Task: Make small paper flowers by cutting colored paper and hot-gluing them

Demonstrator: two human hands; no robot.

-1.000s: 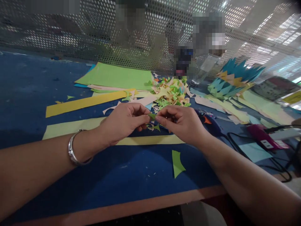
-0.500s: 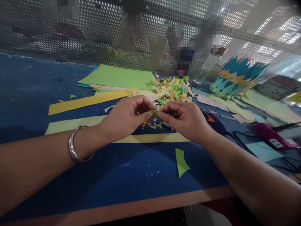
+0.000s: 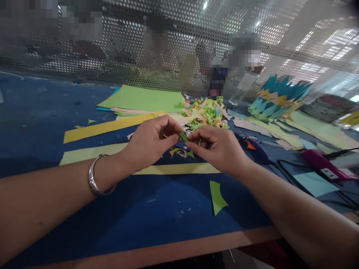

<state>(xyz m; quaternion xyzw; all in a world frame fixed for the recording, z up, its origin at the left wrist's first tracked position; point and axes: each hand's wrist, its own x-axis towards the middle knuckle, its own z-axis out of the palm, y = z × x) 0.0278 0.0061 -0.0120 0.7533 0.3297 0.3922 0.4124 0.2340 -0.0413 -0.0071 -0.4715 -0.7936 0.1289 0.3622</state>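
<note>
Between the fingertips of both hands is a small green paper piece [image 3: 183, 137], which looks folded or curled. My left hand [image 3: 153, 140], with a silver bangle at the wrist, pinches its left end. Its right end is pinched by my right hand [image 3: 217, 147]. Both hands hover over paper strips and scraps. Nearer the table's front edge lies a loose green paper offcut [image 3: 218, 198] with curved sides. A pale yellow paper strip [image 3: 176, 169] passes beneath the hands, and small paper scraps [image 3: 182, 152] lie behind it.
Behind my hands sits a heap of paper cut-outs [image 3: 209, 112], beside stacked green sheets [image 3: 146, 99]. To the right are a blue glue gun [image 3: 259, 151], a purple power strip [image 3: 322, 164] with cables and a spiky paper crown [image 3: 280, 97]. A perforated metal screen [image 3: 179, 45] stands at the back.
The green piece between my fingertips has turned to a steeper slant and looks more folded. Both hands keep their pinch. The view has shifted slightly.
</note>
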